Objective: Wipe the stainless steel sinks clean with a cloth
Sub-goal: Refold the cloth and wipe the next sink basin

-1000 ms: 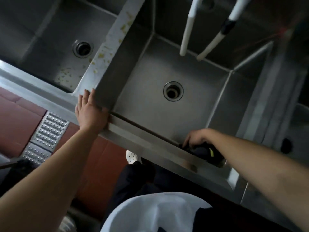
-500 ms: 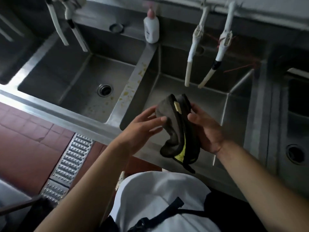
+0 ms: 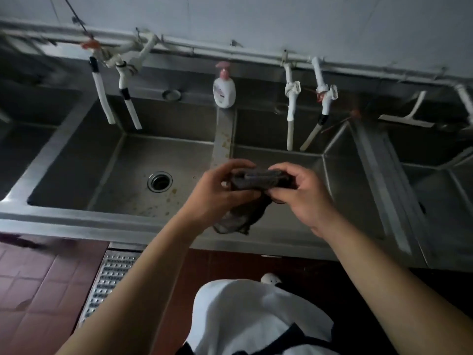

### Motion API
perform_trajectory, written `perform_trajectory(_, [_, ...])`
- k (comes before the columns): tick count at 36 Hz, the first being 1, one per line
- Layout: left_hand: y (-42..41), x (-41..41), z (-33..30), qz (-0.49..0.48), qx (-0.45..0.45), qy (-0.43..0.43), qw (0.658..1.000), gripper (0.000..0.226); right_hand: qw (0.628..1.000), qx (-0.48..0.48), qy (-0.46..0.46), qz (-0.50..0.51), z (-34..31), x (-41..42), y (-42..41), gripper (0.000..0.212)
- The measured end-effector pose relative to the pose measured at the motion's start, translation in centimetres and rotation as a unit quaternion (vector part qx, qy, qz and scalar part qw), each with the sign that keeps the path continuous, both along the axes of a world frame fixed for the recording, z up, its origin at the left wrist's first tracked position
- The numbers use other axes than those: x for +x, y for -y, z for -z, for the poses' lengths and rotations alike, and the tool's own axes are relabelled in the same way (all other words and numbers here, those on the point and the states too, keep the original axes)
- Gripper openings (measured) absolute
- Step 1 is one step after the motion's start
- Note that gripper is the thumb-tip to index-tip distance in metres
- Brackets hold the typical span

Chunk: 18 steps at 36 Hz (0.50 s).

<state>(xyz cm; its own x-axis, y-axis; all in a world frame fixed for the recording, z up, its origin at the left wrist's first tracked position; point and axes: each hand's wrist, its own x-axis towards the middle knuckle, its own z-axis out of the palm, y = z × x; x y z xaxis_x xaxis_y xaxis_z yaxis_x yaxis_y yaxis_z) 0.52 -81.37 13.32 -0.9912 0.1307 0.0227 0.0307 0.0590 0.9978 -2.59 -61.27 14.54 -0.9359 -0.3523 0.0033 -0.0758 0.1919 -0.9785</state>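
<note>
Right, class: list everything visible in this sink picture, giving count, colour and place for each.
sink basins: three at least, steel grey, in a row under the wall
drain: one, metal, left basin floor
spouts: four, white, hanging in pairs over two basins
soap bottle: one, white with pink pump, back ledge
squeegee: one, pale, far right
floor grate: one, metal, red tiled floor
cloth: one, dark
left hand: holds cloth
right hand: holds cloth
</note>
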Motion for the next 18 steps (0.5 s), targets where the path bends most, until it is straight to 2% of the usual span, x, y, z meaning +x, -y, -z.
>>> perform_trajectory(2, [0.8,0.3,0.3,0.078,-0.015,0.009,0.997,0.072,1.0,-0.003,-0.019,0.017,-0.5,0.8,0.3,0.029])
perform_trajectory(3, [1.0,0.5,0.5,0.098,-0.034,0.004,0.995,0.074,1.0,-0.013,-0.016,0.018,-0.8,1.3,0.4,0.028])
perform_trajectory(5, [1.4,0.8,0.8,0.108,-0.046,-0.003,0.993,0.059,0.999,-0.038,0.001,0.014,-1.6,1.8,0.1,0.027])
perform_trajectory(8, [1.8,0.8,1.5,0.107,0.013,0.019,0.994,0.041,0.996,-0.081,0.02,0.041,-2.7,1.8,-0.6,0.03])
perform_trajectory(12, [1.7,-0.2,2.4,0.121,-0.018,0.023,0.992,0.046,0.986,-0.128,0.069,0.086,-2.5,1.1,-0.9,0.037])
perform_trajectory(15, [1.2,-1.2,3.2,0.145,-0.051,0.031,0.988,0.041,0.971,-0.171,0.117,0.117,-1.5,0.3,-0.4,0.042])
perform_trajectory(18, [1.4,-2.5,3.9,0.106,-0.004,0.066,0.992,0.037,0.968,-0.177,0.13,0.124,-0.4,-1.7,0.2,0.04])
